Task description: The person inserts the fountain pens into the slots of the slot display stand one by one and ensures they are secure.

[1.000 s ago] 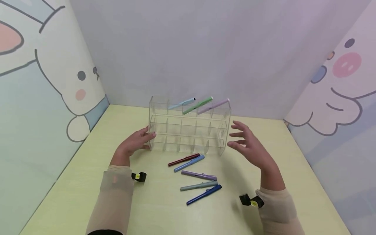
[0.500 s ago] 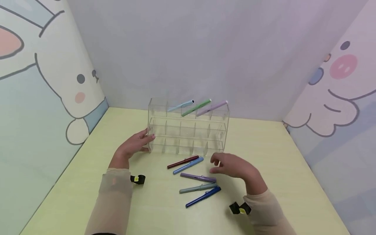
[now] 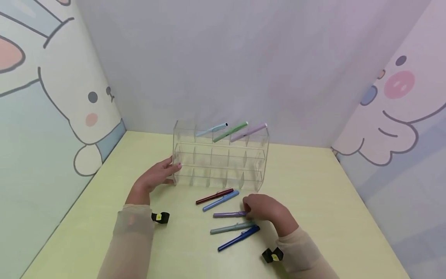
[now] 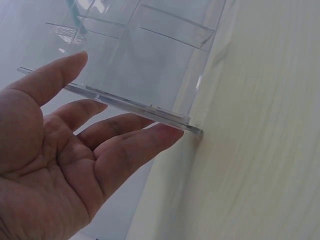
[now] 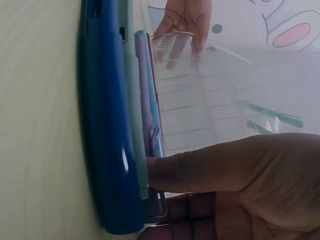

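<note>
A clear multi-tier acrylic display rack stands upright on the table. At its left side, my left hand holds the side panel, thumb in front and fingers along the outside, as the left wrist view shows. My right hand is low over the table and pinches the clip end of a purple pen; the fingers partly hide that end. Nearer me lie a grey-green pen and a dark blue pen. A dark red pen and a light blue pen lie closer to the rack.
Across the rack's top tier lean a pale blue pen, a green pen and a lilac pen. Printed panels flank the pale table, and a grey backdrop rises behind it.
My right hand has come down and left from beside the rack to the purple pen, which has turned slightly. My left hand stays at the rack. The whole view has shifted slightly.
</note>
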Demonstrator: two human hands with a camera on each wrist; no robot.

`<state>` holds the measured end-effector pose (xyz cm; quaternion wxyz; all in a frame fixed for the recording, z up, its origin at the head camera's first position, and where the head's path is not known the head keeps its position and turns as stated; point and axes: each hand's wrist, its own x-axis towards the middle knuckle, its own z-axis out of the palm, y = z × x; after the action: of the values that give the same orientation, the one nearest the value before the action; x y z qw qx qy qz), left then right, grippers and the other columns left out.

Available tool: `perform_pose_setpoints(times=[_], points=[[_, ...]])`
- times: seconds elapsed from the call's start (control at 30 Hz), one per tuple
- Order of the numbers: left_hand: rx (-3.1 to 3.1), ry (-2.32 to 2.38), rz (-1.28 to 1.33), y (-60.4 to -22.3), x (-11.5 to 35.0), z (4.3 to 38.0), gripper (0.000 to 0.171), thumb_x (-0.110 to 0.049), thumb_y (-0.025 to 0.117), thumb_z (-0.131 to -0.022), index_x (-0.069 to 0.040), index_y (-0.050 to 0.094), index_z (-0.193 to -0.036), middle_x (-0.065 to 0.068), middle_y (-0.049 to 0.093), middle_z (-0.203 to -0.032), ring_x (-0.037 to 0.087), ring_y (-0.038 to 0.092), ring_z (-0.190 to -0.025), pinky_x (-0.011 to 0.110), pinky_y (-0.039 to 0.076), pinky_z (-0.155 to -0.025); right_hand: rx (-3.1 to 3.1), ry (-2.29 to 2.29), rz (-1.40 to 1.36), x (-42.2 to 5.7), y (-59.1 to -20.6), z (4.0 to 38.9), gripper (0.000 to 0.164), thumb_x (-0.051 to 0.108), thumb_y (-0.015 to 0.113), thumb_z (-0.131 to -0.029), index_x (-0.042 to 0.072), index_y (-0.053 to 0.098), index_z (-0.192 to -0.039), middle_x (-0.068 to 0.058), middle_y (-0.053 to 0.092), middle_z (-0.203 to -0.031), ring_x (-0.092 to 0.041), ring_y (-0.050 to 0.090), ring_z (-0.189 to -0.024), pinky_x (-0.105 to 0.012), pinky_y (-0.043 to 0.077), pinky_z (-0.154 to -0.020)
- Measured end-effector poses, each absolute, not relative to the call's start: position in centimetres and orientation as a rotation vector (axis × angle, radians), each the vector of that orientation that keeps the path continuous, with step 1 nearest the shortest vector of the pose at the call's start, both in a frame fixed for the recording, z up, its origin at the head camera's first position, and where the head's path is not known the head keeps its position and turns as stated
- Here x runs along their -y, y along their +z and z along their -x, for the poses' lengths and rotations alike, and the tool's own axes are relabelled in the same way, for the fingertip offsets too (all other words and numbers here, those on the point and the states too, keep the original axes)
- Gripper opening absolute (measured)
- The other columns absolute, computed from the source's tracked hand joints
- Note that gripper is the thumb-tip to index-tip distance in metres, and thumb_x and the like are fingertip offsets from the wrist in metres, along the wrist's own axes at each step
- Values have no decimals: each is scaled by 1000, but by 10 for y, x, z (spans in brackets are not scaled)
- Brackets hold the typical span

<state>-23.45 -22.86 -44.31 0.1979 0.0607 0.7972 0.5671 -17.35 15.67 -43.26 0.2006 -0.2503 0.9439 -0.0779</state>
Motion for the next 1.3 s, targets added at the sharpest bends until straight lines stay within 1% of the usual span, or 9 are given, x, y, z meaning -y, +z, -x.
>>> perform_pose_setpoints(times=[0.13, 0.33, 0.43, 0.57, 0.77, 0.83, 0.97, 1.1, 1.3], points=[[-2230, 1581, -151, -446, 230, 233, 85, -58, 53, -95, -28, 5, -159, 13, 16, -164, 40, 39, -140, 61, 30, -113, -2682, -172, 752, -158, -433, 174, 14, 13, 68, -84, 20, 57, -78, 9, 49, -73, -10, 45, -65, -27, 38, -59], [-2223, 1592, -155, -450, 230, 231, 86, -59, 53, -94, -27, 7, -159, 14, 16, -164, 39, 32, -144, 58, 37, -110, -2698, -410, 767, -172, -420, 178, 11, 20, 68, -92, 21, 59, -87, 11, 55, -77, -9, 49, -68, -28, 42, -62], [-2230, 1581, -155, -450, 230, 229, 83, -56, 52, -97, -26, 6, -159, 16, 17, -163, 41, 37, -141, 60, 34, -111, -2706, -586, 752, -178, -410, 179, 8, 26, 69, -93, 24, 61, -95, 13, 59, -82, -8, 52, -71, -27, 46, -64], [-2231, 1579, -134, -450, 230, 228, 79, -51, 50, -100, -24, 7, -159, 17, 19, -162, 43, 44, -135, 62, 29, -113, -2734, -795, 768, -185, -397, 178, 9, 28, 67, -94, 25, 62, -101, 11, 65, -87, -6, 57, -75, -26, 50, -67], [-2233, 1580, -131, -449, 229, 228, 79, -51, 51, -99, -24, 7, -159, 17, 19, -162, 42, 44, -135, 60, 32, -112, -2884, -927, 841, -192, -384, 174, 11, 26, 66, -95, 30, 65, -106, 14, 68, -91, -4, 61, -77, -25, 50, -64], [-2235, 1584, -141, -449, 229, 229, 80, -52, 51, -99, -24, 7, -159, 17, 19, -162, 42, 42, -137, 59, 34, -111, -2941, -925, 844, -193, -381, 174, 15, 25, 66, -95, 29, 65, -110, 14, 68, -91, -5, 61, -76, -25, 49, -61], [-2236, 1594, -156, -450, 230, 230, 79, -52, 52, -99, -25, 8, -159, 17, 19, -162, 41, 37, -140, 58, 38, -109, -2979, -903, 844, -194, -381, 176, 22, 21, 66, -95, 23, 62, -117, 10, 70, -96, -6, 65, -84, -27, 53, -68], [-2243, 1601, -164, -449, 230, 231, 79, -51, 52, -99, -25, 9, -159, 16, 19, -162, 40, 35, -142, 57, 40, -107, -2981, -843, 830, -193, -383, 180, 21, 20, 65, -96, 22, 63, -117, 8, 70, -101, -7, 67, -89, -31, 56, -74], [-2248, 1596, -153, -445, 229, 232, 79, -51, 52, -99, -24, 9, -159, 16, 19, -162, 40, 35, -142, 57, 39, -109, -3015, -783, 842, -192, -388, 184, 22, 20, 63, -97, 18, 67, -119, 4, 71, -110, -9, 66, -90, -34, 57, -77]])
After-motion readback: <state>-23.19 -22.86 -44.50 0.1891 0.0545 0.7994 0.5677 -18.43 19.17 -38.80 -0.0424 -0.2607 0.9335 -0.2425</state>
